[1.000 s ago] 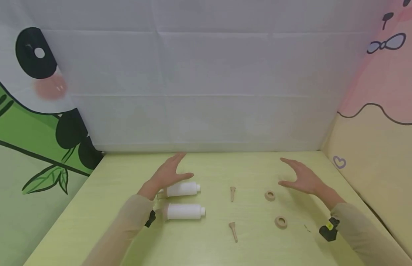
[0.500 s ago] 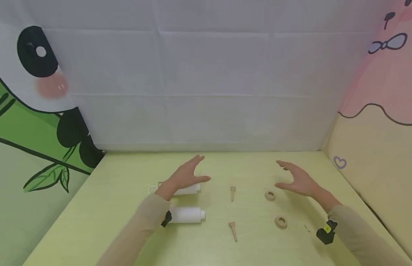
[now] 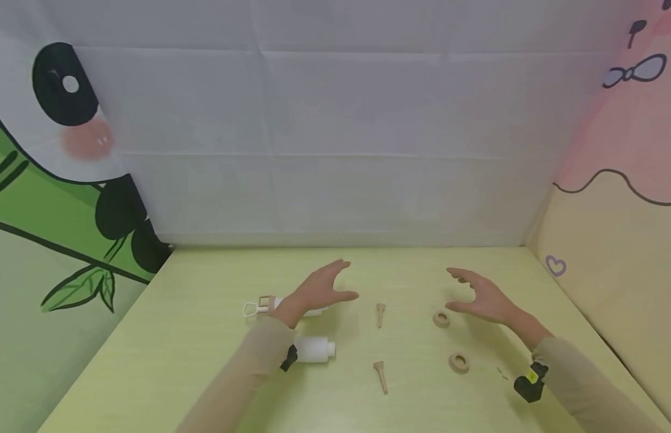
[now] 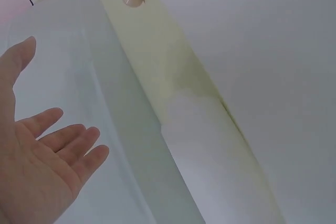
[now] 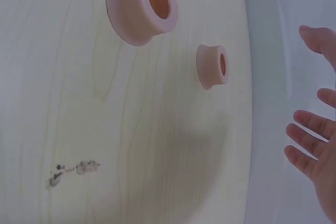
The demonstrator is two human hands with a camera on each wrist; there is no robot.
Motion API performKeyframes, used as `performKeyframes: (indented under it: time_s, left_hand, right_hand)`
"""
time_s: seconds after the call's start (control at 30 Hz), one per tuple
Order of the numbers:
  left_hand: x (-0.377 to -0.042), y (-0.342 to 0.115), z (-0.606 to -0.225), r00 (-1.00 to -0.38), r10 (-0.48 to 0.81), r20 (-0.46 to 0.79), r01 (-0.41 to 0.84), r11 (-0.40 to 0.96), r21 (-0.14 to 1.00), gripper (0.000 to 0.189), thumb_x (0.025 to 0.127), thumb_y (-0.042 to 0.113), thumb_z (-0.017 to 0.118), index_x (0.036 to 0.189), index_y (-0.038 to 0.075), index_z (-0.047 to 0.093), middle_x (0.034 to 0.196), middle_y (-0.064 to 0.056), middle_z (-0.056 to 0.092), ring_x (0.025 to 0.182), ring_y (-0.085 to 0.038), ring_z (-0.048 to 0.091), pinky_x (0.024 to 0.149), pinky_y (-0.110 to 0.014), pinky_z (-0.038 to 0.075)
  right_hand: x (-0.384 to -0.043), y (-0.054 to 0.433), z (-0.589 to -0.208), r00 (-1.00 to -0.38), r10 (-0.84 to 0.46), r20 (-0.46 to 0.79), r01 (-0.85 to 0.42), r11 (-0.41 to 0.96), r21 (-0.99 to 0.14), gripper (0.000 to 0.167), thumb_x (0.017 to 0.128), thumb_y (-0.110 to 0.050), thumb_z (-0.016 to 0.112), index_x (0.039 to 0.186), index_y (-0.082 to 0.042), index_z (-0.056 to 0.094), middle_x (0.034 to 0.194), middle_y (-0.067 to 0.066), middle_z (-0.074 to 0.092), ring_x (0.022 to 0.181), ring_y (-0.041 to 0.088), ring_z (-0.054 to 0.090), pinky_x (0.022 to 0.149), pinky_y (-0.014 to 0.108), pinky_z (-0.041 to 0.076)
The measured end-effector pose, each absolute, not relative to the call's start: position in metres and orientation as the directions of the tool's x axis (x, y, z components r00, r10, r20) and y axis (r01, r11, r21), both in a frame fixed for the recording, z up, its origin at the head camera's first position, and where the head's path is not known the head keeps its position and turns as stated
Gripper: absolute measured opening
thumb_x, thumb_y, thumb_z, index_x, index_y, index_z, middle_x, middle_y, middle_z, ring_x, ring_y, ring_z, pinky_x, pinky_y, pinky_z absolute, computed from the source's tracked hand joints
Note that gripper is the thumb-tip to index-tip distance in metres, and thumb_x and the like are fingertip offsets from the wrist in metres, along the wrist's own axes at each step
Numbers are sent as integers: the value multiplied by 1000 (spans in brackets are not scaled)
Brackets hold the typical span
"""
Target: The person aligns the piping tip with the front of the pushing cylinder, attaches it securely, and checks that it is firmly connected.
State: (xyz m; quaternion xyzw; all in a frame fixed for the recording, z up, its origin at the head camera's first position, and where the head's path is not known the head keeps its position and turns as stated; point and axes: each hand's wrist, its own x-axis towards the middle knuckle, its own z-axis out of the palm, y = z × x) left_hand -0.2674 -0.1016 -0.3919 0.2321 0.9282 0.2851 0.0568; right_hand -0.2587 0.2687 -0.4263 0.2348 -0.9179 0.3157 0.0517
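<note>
My left hand [image 3: 319, 290] hovers over the back white bottle [image 3: 315, 313], fingers spread and holding nothing. That bottle lies on its side, partly hidden by the hand, with a tan fitting [image 3: 267, 303] and a white wire loop [image 3: 250, 310] at its left end. In front lies a second white bottle [image 3: 315, 349], its left part covered by the wrist. My right hand [image 3: 486, 299] hangs empty above the table, thumb and fingers apart. Nearest to it are two tan flanged rings, the back ring [image 3: 441, 325] and the front ring [image 3: 456, 369]; the right wrist view shows the near ring [image 5: 131, 11] larger.
Two tan tapered pegs, a back peg [image 3: 380, 316] and a front peg [image 3: 381, 379], lie between the bottles and the rings. Dark marks [image 5: 86, 167] show on the pale yellow tabletop [image 3: 205, 361]. A white curtain [image 3: 346, 180] stands behind, with printed panels at both sides.
My left hand has moved right, uncovering the back bottle's loop end. My right hand has drifted slightly left and down. The front bottle has shifted slightly nearer the front edge.
</note>
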Motion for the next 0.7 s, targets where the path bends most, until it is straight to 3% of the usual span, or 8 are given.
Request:
performKeyframes:
  time_s: [0.23, 0.7]
  left_hand:
    - [-272, -91, -397, -868, 494, 50, 429, 697, 574, 69, 83, 33, 65, 137, 1, 36, 139, -14, 39, 127, -30, 35, 103, -43, 32]
    - [-268, -60, -412, -834, 550, 34, 456, 653, 605, 57, 82, 21, 66, 131, 0, 44, 132, -14, 46, 114, -31, 50, 93, -41, 42]
  right_hand:
    - [-257, 268, -430, -883, -410, 230, -466, 697, -545, 73, 76, -36, 72, 133, -2, 41, 127, 20, 49, 111, 36, 47, 91, 53, 39]
    - [-253, 262, -434, -874, -432, 221, -479, 695, -536, 71, 76, -36, 72, 131, -1, 43, 124, 20, 51, 108, 35, 50, 86, 50, 43]
